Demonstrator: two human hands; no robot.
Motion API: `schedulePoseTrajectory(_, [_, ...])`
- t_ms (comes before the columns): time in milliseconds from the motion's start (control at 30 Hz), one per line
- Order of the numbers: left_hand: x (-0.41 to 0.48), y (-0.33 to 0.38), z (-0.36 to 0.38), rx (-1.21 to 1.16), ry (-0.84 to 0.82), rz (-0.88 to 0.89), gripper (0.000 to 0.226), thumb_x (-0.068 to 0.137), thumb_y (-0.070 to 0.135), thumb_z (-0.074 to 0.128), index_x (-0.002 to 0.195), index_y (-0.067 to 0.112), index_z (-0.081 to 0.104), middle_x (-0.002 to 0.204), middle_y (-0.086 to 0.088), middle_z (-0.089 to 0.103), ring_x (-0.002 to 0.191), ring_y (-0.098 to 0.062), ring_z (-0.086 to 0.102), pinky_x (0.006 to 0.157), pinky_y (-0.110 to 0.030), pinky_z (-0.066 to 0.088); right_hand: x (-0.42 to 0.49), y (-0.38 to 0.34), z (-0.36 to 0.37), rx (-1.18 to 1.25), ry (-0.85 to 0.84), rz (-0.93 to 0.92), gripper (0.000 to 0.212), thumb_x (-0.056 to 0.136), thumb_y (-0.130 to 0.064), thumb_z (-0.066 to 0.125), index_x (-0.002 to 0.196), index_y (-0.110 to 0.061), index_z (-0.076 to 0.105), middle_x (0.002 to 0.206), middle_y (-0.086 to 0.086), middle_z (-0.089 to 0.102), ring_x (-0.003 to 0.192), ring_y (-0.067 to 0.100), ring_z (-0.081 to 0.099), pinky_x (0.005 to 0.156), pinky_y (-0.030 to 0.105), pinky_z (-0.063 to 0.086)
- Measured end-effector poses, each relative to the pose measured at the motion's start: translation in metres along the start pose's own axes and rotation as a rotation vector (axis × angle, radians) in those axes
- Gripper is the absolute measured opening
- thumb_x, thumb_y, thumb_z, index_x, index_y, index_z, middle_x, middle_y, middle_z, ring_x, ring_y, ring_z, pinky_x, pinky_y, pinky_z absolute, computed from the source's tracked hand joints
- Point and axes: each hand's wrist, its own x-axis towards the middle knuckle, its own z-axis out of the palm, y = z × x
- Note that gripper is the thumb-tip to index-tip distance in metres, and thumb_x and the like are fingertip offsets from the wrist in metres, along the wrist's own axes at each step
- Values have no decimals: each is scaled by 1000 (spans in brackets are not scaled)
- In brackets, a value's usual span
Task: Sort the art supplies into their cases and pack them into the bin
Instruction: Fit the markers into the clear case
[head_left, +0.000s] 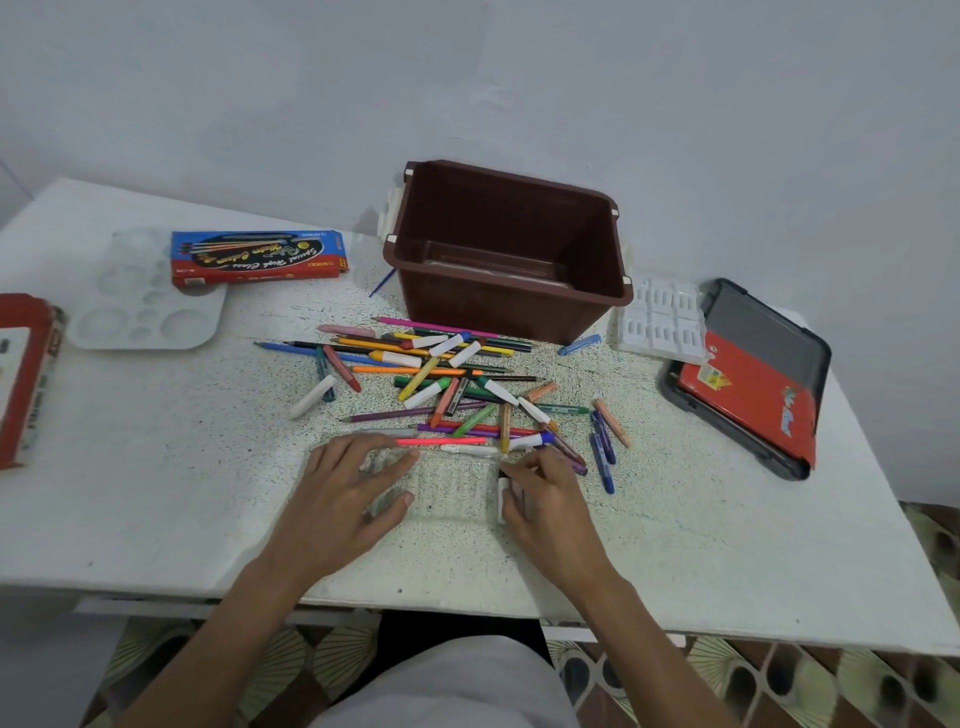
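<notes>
The clear case (447, 486) lies on the worktop (156, 493), just this side of the pens (441, 374). On its left end the left hand (353, 488) rests straight-fingered; the right hand (545, 493) pinches its right end (a white tab, seemingly). Likely light, thin, slick and flexible: hold both ends.
</notes>
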Motion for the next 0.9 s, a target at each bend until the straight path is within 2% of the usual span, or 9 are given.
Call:
schedulePoseTrajectory(233, [0, 1, -1, -3, 8, 1, 46, 94, 49, 48, 131, 27, 63, 128, 2, 55, 117, -22, 49, 92, -38, 37, -3, 2, 3, -38, 37, -17, 28, 92, -12, 61, 119, -6, 67, 106, 5, 53, 98, 23, 51, 88, 22, 36])
schedulePoseTrajectory(367, [0, 1, -1, -6, 8, -1, 45, 94, 49, 49, 131, 27, 63, 127, 2, 55, 116, -22, 49, 91, -38, 38, -2, 3, 2, -3, 3, -8, 28, 94, -16, 57, 118, -6, 68, 107, 4, 53, 99, 24, 54, 90, 29, 44])
schedulePoseTrajectory(533, [0, 2, -1, -12, 13, -1, 45, 93, 49, 49, 130, 26, 64, 127, 2, 56, 117, -21, 49, 90, -38, 38, 8, 2, -7, 69, 78, 15, 19, 92, -10, 60, 108, -7, 70, 104, 3, 54, 88, 17, 58, 79, 27, 48])
schedulePoseTrajectory(700, [0, 1, -1, -18, 17, -2, 45, 93, 49, 50, 130, 27, 64, 127, 2, 56, 117, -21, 49, 89, -39, 39, 25, 9, -14, -69, 151, 37, 24, 89, -8, 66, 113, -7, 68, 97, 7, 55, 84, 25, 57, 66, 37, 52])
schedulePoseTrajectory(900, [0, 2, -2, -23, 22, -2, 46, 93, 49, 50, 130, 26, 64, 126, 2, 55, 116, -20, 48, 88, -38, 40, 32, 23, -18, -185, 146, 42, 25, 86, -4, 66, 111, -9, 71, 97, 10, 52, 81, 30, 57, 54, 35, 49])
